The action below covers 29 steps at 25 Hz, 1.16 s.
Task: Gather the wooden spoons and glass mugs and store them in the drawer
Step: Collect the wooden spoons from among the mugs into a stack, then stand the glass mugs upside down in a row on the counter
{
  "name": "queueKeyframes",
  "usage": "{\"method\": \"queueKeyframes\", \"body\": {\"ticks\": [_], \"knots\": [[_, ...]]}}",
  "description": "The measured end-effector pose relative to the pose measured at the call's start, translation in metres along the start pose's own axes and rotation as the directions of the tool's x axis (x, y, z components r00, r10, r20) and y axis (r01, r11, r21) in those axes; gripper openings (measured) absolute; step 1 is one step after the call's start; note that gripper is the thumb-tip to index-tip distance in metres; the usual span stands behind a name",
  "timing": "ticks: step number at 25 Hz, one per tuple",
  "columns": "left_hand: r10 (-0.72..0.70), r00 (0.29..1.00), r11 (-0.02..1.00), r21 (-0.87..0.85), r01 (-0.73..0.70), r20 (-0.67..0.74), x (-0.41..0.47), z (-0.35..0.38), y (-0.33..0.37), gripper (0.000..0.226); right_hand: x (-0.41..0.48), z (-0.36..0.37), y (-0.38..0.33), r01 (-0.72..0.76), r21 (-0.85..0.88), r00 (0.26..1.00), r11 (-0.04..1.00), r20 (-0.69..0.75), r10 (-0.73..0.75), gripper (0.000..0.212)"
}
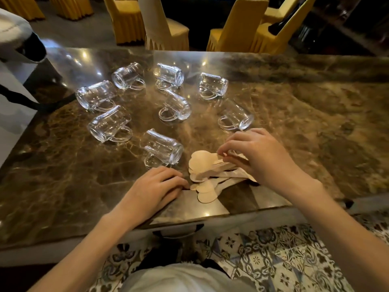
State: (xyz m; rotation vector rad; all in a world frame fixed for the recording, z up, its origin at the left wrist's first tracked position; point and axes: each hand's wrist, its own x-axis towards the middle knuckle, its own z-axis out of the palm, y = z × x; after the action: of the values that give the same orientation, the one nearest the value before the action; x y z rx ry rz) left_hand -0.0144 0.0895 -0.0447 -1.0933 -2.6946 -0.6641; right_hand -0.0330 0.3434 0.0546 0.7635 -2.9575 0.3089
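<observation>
Several pale wooden spoons (207, 170) lie in a loose pile near the front edge of the brown marble counter (305, 127). My right hand (254, 152) rests on top of the pile, fingertips pinching the spoon handles. My left hand (156, 187) lies flat on the counter just left of the spoon bowls, fingers curled, holding nothing. Several clear glass mugs lie on their sides in a rough ring beyond the spoons; the nearest mug (161, 149) is just above my left hand, another mug (235, 119) is just beyond my right hand. A dark drawer handle (177, 232) shows under the counter's front edge.
Yellow-covered chairs (166, 28) stand beyond the far edge of the counter. A white object with a black strap (16, 98) sits at the left end. Patterned floor tiles (273, 260) lie below the front edge.
</observation>
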Motion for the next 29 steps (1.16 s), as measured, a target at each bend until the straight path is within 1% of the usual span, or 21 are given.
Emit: {"method": "queueKeyframes", "body": {"ticks": [4, 9, 14, 19, 24, 26, 27, 29], "knots": [[-0.024, 1.000, 1.000, -0.009, 0.024, 0.012, -0.001, 0.000, 0.001, 0.029, -0.019, 0.022, 0.012, -0.082, -0.002, 0.995, 0.997, 0.056, 0.082, 0.015], [-0.037, 0.999, 0.999, -0.013, 0.037, 0.007, -0.003, 0.001, 0.003, 0.030, -0.031, 0.040, 0.019, -0.122, 0.022, 0.992, 0.992, 0.042, 0.121, 0.015], [-0.047, 0.999, 0.999, -0.021, 0.047, 0.005, -0.004, 0.002, 0.002, 0.030, -0.033, 0.048, 0.020, -0.126, 0.045, 0.992, 0.991, 0.009, 0.126, 0.017], [-0.030, 1.000, 0.999, -0.011, 0.030, -0.008, -0.004, 0.002, 0.001, 0.029, -0.032, 0.046, 0.021, -0.122, 0.069, 0.992, 0.990, 0.023, 0.120, 0.018], [-0.008, 1.000, 1.000, -0.027, 0.007, -0.026, -0.004, -0.002, 0.004, 0.023, -0.024, 0.038, 0.016, -0.139, 0.131, 0.990, 0.982, -0.004, 0.140, 0.018], [-0.015, 0.998, 0.996, -0.086, 0.009, -0.062, -0.002, -0.008, 0.006, 0.024, -0.012, 0.033, 0.010, -0.150, 0.177, 0.987, 0.973, -0.034, 0.158, 0.021], [-0.024, 0.994, 0.992, -0.125, 0.011, -0.104, 0.000, -0.013, 0.006, 0.024, -0.003, 0.031, 0.006, -0.156, 0.210, 0.984, 0.965, -0.050, 0.170, 0.023], [-0.074, 0.968, 0.977, -0.211, 0.023, -0.238, 0.003, -0.024, 0.003, 0.022, 0.018, 0.030, -0.002, -0.157, 0.291, 0.975, 0.944, -0.104, 0.194, 0.028]]}}
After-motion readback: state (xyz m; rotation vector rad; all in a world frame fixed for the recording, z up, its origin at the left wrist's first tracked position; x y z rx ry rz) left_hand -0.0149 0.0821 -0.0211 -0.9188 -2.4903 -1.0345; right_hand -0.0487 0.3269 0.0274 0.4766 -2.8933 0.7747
